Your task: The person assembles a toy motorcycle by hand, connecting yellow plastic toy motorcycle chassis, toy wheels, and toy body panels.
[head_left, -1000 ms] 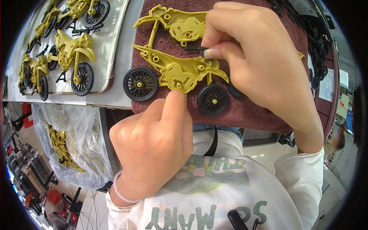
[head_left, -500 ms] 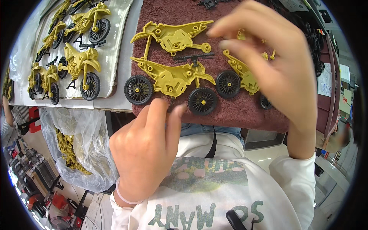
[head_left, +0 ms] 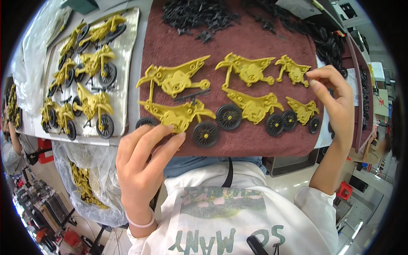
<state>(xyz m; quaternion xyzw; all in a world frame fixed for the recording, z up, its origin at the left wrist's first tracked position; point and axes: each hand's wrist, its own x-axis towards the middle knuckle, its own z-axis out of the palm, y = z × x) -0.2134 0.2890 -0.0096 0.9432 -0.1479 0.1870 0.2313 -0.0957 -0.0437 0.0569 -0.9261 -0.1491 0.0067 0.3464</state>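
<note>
Left hand point(head_left: 142, 163): bent at lower edge of yellow frame point(head_left: 163, 111) — cannot tell if gripping.
Right hand point(head_left: 332, 94): loosely parted, released — just beside small frame point(head_left: 294, 71).
Wheel point(head_left: 206, 134): right of left fingertips point(head_left: 165, 130).
Towel point(head_left: 250, 145): beneath both frames.

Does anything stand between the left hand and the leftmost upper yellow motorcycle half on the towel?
Yes. The lower yellow half lies between the left hand and the upper half. A black handlebar is also there, at the lower half's upper edge, toward the right.

Motorcycle halves point(head_left: 177, 114) on towel point(head_left: 255, 146)
</note>
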